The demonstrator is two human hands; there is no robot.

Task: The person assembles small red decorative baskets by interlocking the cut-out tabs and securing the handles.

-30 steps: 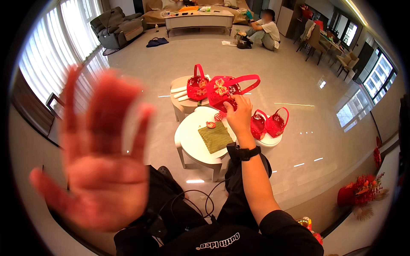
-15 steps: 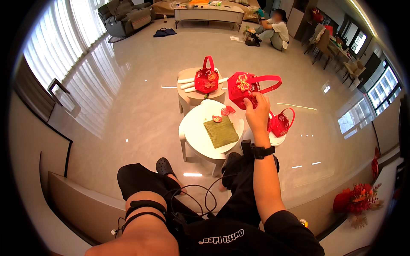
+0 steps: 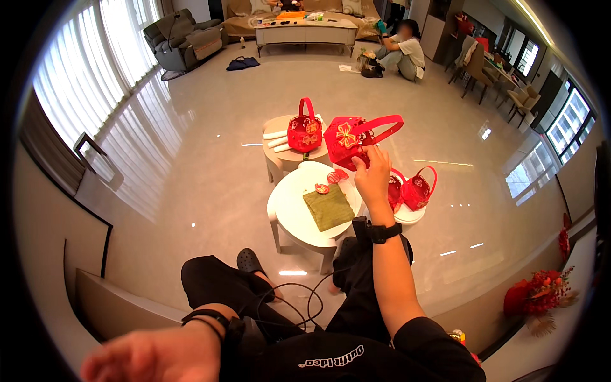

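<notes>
My right hand (image 3: 374, 175) grips a red gift basket (image 3: 344, 137) with a gold bow-shaped ornament and holds it tilted above the white stool (image 3: 289, 213); the basket's handle points right. On that stool lie a folded olive-green cloth (image 3: 329, 210) and small red cut-out pieces (image 3: 323, 189). My left hand (image 3: 159, 350) is low at the left, away from the stools, its fingers blurred. Another red basket (image 3: 305, 133) stands upright on the farther stool (image 3: 277, 127). More red baskets (image 3: 416, 192) rest on a stool at the right, partly behind my right hand.
White rolls (image 3: 277, 141) lie beside the far basket. Black cables (image 3: 309, 305) loop between my legs. Farther off, a person (image 3: 404, 51) sits on the shiny floor near a low table (image 3: 305, 37). A red flower arrangement (image 3: 538, 293) stands at the right.
My right hand has moved the basket slightly left and down. My left hand has come into view at the lower left, where only the forearm showed before.
</notes>
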